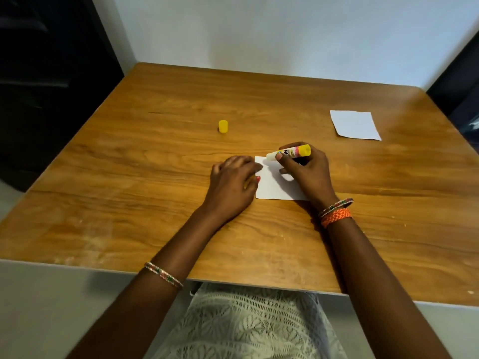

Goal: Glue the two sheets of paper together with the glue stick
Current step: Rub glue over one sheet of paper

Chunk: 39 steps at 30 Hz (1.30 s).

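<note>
The near sheet of paper [276, 186] lay on the wooden tabletop [155, 193], the left hand [233, 182] flat on its left edge. The right hand [305, 169] had its grip clamped on the uncapped glue stick [290, 152], tip at the sheet's far edge. The yellow cap [223, 126] and second sheet [354, 124] lay well apart.

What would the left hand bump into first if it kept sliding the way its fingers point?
Probably the right hand holding the glue stick. The left hand has fingers pointing right across the near paper, already touching its edge.
</note>
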Each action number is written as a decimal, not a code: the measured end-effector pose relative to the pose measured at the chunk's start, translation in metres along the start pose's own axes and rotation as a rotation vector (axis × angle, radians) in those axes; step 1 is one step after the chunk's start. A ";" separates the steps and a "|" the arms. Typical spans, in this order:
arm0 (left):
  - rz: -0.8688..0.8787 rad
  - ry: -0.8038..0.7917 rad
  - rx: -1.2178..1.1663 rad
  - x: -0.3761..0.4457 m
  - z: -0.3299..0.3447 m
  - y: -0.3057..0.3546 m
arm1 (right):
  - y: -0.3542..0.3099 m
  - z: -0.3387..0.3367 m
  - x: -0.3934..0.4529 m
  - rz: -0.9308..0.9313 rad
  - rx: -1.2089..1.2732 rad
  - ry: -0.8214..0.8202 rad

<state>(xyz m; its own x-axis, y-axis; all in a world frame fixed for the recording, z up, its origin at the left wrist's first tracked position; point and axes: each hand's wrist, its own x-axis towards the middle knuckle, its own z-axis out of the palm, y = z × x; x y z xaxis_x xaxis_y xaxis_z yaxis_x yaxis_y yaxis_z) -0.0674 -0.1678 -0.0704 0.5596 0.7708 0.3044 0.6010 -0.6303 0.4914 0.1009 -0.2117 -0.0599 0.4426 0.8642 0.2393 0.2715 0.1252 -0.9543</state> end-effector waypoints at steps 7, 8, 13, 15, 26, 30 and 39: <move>-0.091 0.068 0.096 -0.003 0.003 0.001 | 0.003 0.002 0.011 0.006 -0.115 0.023; -0.088 0.063 0.105 -0.003 0.003 0.001 | 0.002 0.004 0.014 -0.008 -0.160 0.034; -0.073 0.062 0.102 -0.001 0.005 0.000 | 0.000 0.017 0.029 -0.129 -0.309 0.067; -0.072 0.057 0.107 -0.001 0.005 -0.001 | 0.001 0.022 0.034 -0.172 -0.333 0.050; -0.083 0.058 0.102 0.000 0.005 -0.001 | 0.005 0.029 0.034 -0.248 -0.371 -0.025; -0.086 0.062 0.086 0.000 0.005 -0.001 | 0.006 0.029 0.035 -0.233 -0.363 -0.060; -0.094 0.054 0.078 0.000 0.005 -0.001 | 0.004 0.026 0.035 -0.204 -0.360 -0.091</move>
<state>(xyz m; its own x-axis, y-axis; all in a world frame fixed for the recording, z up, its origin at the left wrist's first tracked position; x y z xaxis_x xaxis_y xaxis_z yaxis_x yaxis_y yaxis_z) -0.0651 -0.1680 -0.0749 0.4680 0.8295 0.3047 0.6931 -0.5585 0.4558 0.0949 -0.1682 -0.0604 0.2760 0.8809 0.3844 0.6338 0.1338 -0.7618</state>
